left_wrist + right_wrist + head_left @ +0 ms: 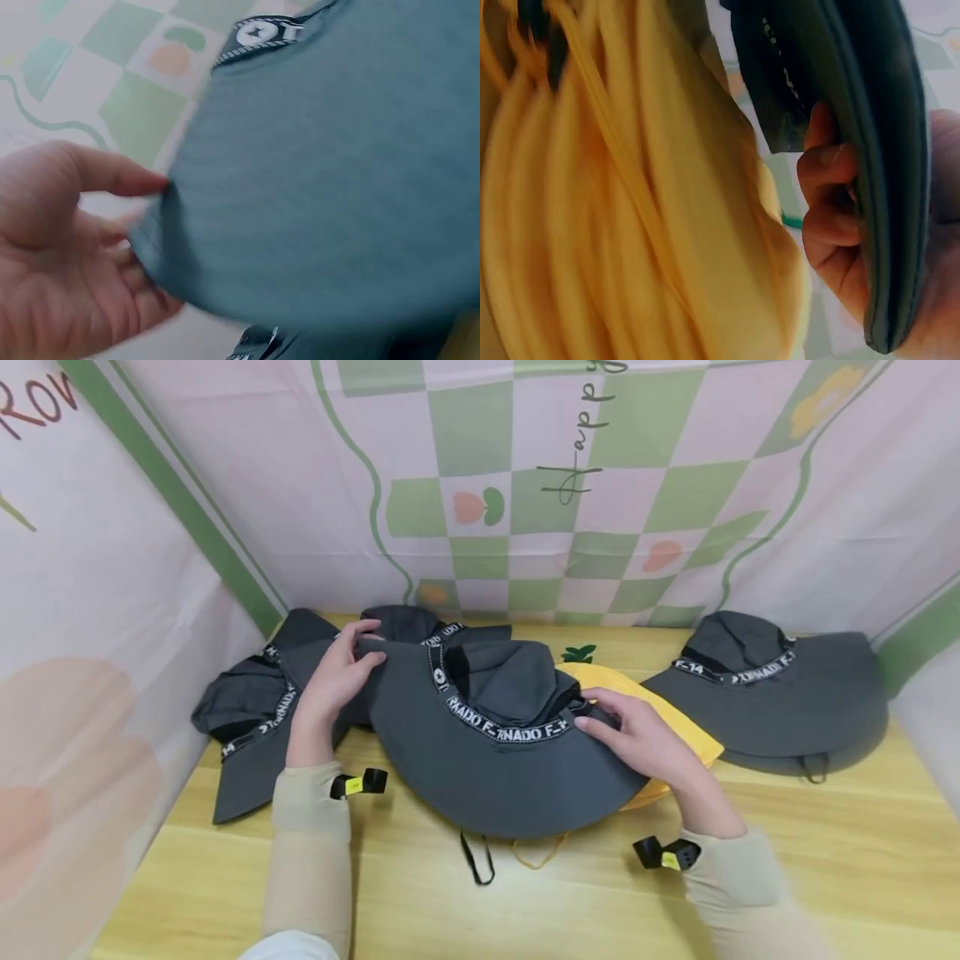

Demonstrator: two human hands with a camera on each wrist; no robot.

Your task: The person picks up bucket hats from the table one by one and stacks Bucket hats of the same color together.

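A dark grey wide-brimmed sun hat (510,785) with a black-and-white lettered band is held over the table between both hands. My left hand (337,681) pinches the left end of its brim; in the left wrist view the thumb lies on top of the brim (315,187) and the fingers beneath. At the other end, my right hand (645,735) grips the brim beside the band, its fingers curled round the edge in the right wrist view. Partly hidden behind the held hat is a yellow hat (693,727), whose folds and cord (630,180) show close up.
More dark hats lie around: one at left (240,697), another at the back (405,622), one at right (795,710). A small green leaf-shaped piece (579,653) shows behind the yellow hat. Printed cloth walls (480,460) enclose the wooden table (420,910).
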